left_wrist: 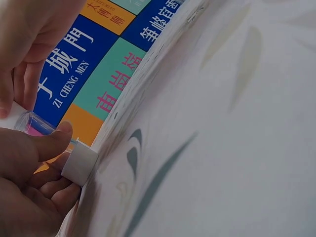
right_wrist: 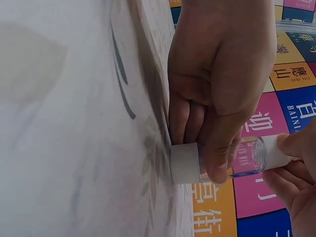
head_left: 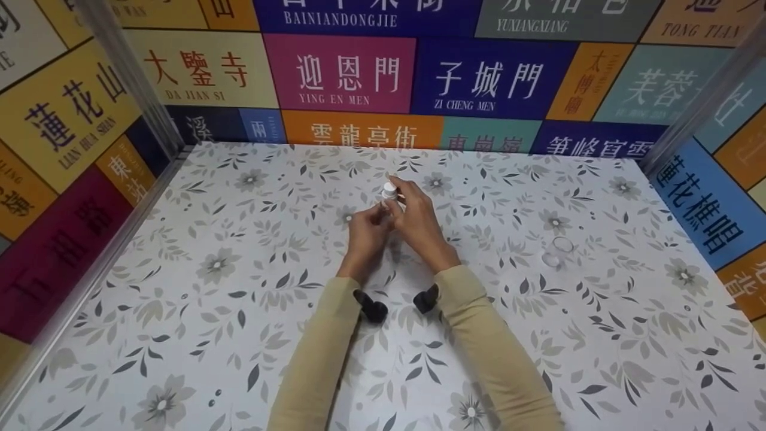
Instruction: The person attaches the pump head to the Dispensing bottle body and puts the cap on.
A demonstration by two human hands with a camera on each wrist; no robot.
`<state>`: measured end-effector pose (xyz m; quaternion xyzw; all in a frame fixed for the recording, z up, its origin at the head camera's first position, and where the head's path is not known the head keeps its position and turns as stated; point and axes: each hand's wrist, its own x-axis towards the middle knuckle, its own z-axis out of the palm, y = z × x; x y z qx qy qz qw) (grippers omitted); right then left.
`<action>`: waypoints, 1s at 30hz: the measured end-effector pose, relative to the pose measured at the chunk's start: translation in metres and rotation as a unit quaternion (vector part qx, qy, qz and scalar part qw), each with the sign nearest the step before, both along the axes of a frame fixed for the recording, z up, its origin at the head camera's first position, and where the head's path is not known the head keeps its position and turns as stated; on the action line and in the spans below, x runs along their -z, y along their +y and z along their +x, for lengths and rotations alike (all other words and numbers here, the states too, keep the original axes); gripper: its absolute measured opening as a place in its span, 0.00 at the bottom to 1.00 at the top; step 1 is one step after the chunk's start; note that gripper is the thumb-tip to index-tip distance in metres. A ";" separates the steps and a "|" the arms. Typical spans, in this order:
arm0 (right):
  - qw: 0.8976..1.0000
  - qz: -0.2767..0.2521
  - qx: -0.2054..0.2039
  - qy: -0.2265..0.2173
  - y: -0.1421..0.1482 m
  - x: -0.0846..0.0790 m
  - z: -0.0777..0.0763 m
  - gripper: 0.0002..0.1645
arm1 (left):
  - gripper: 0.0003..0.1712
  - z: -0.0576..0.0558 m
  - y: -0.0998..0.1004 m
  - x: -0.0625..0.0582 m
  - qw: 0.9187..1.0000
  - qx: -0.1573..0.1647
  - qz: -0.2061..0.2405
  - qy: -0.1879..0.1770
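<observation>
The wrist views showed the bottle's clear body [right_wrist: 247, 157] and white base [right_wrist: 184, 164]; the head view showed mainly the white cap [head_left: 389, 190]. The bottle was upright between the hands, base down near the bench [head_left: 197, 335]; contact could not be determined. The left grip [head_left: 366, 238] was closed to the body's width, holding it near the base; the right grip [head_left: 420, 218] pinched the cap. Only the head view showed the clear round piece [head_left: 557, 252], lying rightward. Count: two grips, one bottle, one clear round piece.
</observation>
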<state>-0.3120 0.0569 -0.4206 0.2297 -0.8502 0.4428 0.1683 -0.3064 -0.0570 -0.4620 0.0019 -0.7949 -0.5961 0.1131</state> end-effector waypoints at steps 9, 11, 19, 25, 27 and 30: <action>1.000 -0.011 0.010 0.004 0.001 0.001 -0.002 0.30 | 0.22 0.000 -0.001 0.001 1.000 0.006 0.007 -0.009; 1.000 -0.023 0.002 -0.005 0.001 0.000 -0.002 0.30 | 0.23 0.000 -0.001 0.001 1.000 0.004 0.004 -0.012; 1.000 -0.025 -0.008 -0.008 0.000 0.001 -0.002 0.25 | 0.14 -0.001 0.000 0.001 1.000 0.004 -0.009 0.006; 1.000 -0.028 -0.003 -0.007 0.001 0.001 -0.002 0.24 | 0.14 -0.001 0.001 0.001 1.000 0.004 0.015 0.000; 1.000 -0.026 -0.003 -0.008 0.001 0.000 -0.003 0.24 | 0.14 -0.001 0.001 0.001 1.000 0.006 0.019 -0.001; 1.000 -0.023 -0.002 -0.012 0.001 0.001 -0.003 0.25 | 0.11 -0.001 0.000 0.001 1.000 0.007 0.018 0.001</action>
